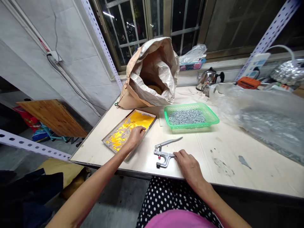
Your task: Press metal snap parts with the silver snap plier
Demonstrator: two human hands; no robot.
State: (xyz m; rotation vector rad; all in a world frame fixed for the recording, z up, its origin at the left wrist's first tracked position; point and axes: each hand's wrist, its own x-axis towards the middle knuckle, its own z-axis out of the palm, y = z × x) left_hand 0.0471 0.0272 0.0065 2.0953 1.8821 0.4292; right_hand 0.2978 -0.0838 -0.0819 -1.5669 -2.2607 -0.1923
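The right hand (188,165) grips one handle of the pliers (167,157), their head to its left; the left hand (137,136), fingertips close together, is over the tray (145,119) of pins (120,134), its hold unclear.

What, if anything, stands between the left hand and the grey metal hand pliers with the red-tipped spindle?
The raised right wall of the shallow, yellow-lined rectangular tray: the left hand is over the tray, inside that wall. Past it, only pale, flat tabletop shows up to the grey metal pliers.
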